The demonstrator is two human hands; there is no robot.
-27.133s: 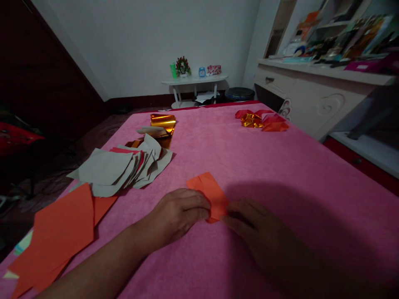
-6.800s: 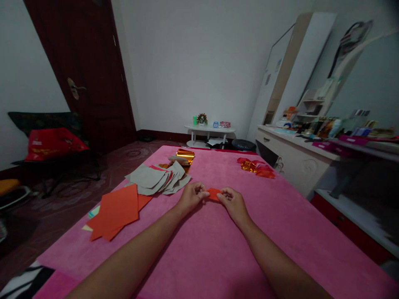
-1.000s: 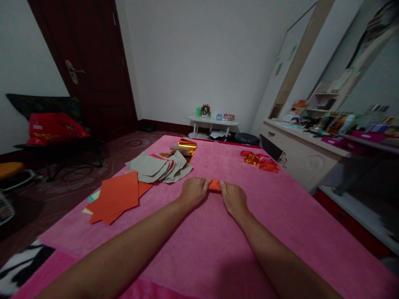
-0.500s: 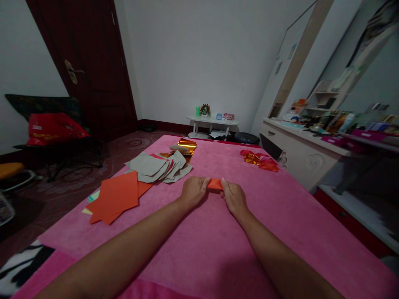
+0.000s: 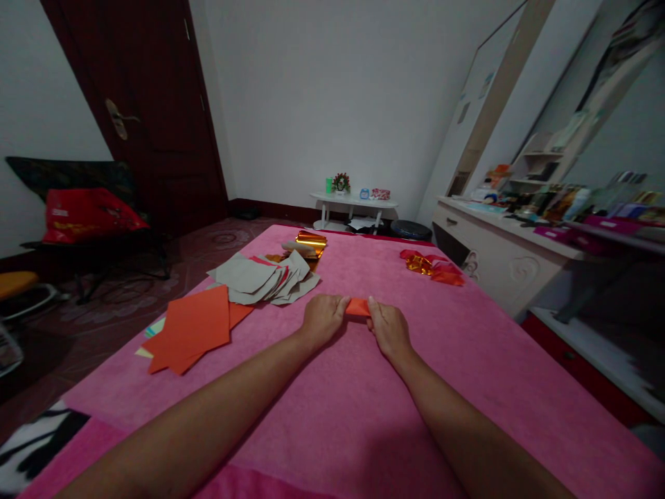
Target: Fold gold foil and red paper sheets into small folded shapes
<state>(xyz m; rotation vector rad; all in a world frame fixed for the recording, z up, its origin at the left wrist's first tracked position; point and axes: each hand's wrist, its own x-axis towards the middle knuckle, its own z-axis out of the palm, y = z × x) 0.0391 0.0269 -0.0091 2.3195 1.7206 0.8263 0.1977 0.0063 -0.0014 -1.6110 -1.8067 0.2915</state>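
A small folded piece of orange paper is stretched between my two hands, just above or on the pink cloth; I cannot tell whether it touches. My left hand pinches its left end, thumb on top. At the other end, my right hand grips it the same way, its fingers curled partly out of sight beneath. Orange paper sheets lie in a loose pile to the left. Behind them spreads a stack of greyish paper pieces with bits of red showing.
A shiny gold foil roll lies past the grey pieces. Crumpled red and gold material sits toward the far right corner. Beyond the cloth stand a small white table and, at right, a cluttered dresser.
Both hands keep their hold on the orange paper in the same place. Only the camera view has shifted very slightly.
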